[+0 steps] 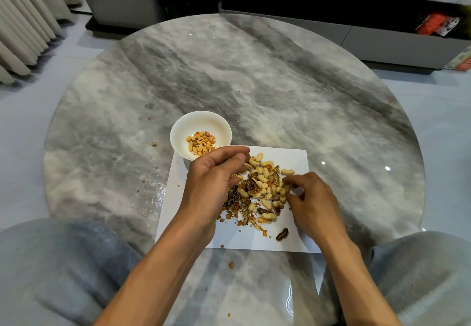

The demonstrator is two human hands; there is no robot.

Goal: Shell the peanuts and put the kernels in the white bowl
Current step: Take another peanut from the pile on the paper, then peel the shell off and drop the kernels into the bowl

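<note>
A white bowl [183, 128] stands on the marble table, partly on a sheet of white paper [288, 158], and holds several golden kernels [201, 143]. A heap of whole peanuts and broken shells [260, 188] lies on the paper. My left hand [216, 180] hovers just below the bowl's near rim with fingers curled and thumb pressed to fingertips; whatever is inside is hidden. My right hand [311, 200] rests at the heap's right edge, its fingertips pinching a pale peanut [286, 188].
One dark peanut [282, 234] lies alone near the paper's front edge. Shell crumbs [231, 265] are scattered on the round grey marble table [254, 83]. My knees in grey trousers [63, 269] flank the table's near edge. A low cabinet [356, 32] stands beyond.
</note>
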